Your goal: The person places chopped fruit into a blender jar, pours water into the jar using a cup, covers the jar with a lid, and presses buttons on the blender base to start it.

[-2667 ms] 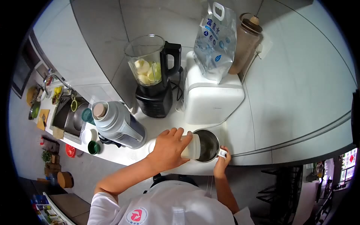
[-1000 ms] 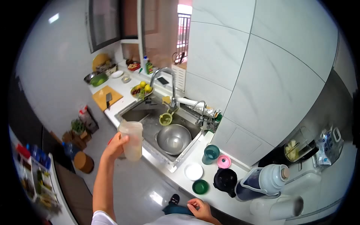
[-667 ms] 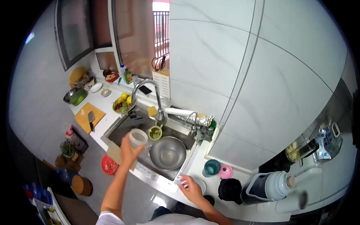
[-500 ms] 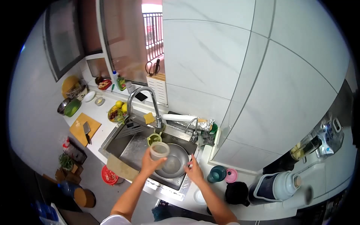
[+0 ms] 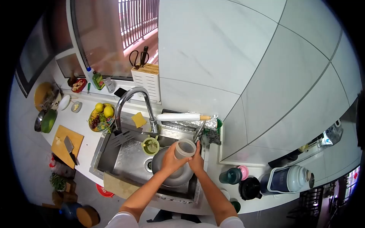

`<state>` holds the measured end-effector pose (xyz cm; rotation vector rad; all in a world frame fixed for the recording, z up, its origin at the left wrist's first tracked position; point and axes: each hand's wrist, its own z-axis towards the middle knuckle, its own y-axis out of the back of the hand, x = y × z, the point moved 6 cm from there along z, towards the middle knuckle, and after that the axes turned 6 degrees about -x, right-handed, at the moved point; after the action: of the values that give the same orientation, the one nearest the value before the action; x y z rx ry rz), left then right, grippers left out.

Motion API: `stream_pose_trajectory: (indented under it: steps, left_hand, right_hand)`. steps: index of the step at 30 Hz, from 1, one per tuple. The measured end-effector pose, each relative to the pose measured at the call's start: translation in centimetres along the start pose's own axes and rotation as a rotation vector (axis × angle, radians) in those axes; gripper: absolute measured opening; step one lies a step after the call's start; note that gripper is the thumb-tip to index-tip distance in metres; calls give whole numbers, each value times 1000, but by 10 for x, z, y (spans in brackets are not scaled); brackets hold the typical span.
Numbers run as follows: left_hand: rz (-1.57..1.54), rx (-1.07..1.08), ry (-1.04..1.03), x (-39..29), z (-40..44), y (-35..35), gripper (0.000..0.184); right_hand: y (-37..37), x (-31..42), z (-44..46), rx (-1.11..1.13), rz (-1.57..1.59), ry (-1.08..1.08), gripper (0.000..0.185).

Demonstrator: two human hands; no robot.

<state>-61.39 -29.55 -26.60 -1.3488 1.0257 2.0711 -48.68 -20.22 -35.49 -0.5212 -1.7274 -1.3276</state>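
Note:
A clear round plastic container [image 5: 186, 148] with its open mouth facing up is over the right part of the sink. My left hand [image 5: 172, 160] wraps around its left side. Against its right side lies my right hand [image 5: 196, 161], fingers closed along the wall. Just behind the container rises a small slim tap [image 5: 199, 131], close to my right fingertips. Under my hands sits a large metal pan [image 5: 161, 159], partly hidden by my arms. A green strainer cup [image 5: 150, 146] with scraps in it stands left of it in the sink [image 5: 131, 167].
A tall curved faucet [image 5: 146, 95] arches over the sink. Left of it are a fruit plate [image 5: 102, 117] and a cutting board [image 5: 68, 144] with a cleaver [image 5: 70, 148]. A teal cup [image 5: 230, 176] and a large thermos [image 5: 285, 179] stand on the right counter.
My view has shifted. The container has moved right, up to the small tap. My right hand, apart from it before, has come in against its side.

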Motion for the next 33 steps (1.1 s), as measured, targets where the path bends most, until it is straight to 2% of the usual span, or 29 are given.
stream_pose_trajectory:
  steps: [1,3,4,5,7,8,10,13,17,19,20,22,26,28,33]
  left_hand:
    - [-6,4,-4,2,4,-1,81]
    - [-15,14,-17,3,8,-4,83]
    - [-15,25,-19,6,11,-6,83]
    - [-32,44,-7,9,11,-9,84]
    - [-42,70,5,12,14,-13,85]
    - [-51,77,-14,10,16,-15,86]
    - [-53,92,-14,12,13,-18,87]
    - [-100,106,-24,17,10,-24,89]
    - [-120,113,-36,19,8,-30,88]
    - [-126,123,-25,20,8,-34,88]
    - [-137,114,-22,23,7,-36,88]
    - [-150,112,-16,24,5,-40,88]
    - [-144,115,-17,28,2,-45,89]
    - [-144,113,-19,32,1,-49,89]
    - [-110,122,12,31,-1,-51,88]
  right_hand:
    - [-2,0,3,-7,-4,-1,101]
    - [-13,-6,6,31,-254,21,78]
    - [-19,-21,11,-17,-240,-29,41]
    - [-26,-35,13,-21,-236,-39,41]
    - [-39,-40,18,-7,-359,157,29]
    - [-43,-48,22,-5,-353,152,29]
    - [-48,-51,17,-24,-342,278,29]
    - [-49,-59,10,103,-417,121,25]
    - [-17,-35,-51,27,-365,137,22]
    - [-10,-22,-86,41,-403,374,12]
    - [-7,-25,-97,43,-405,366,12]
    - [-7,-26,-118,92,-400,485,10]
    - [-14,-53,-131,135,-385,482,14]
    - [-19,-52,-135,129,-511,602,11]
    - [-13,-42,-137,78,-501,616,10]
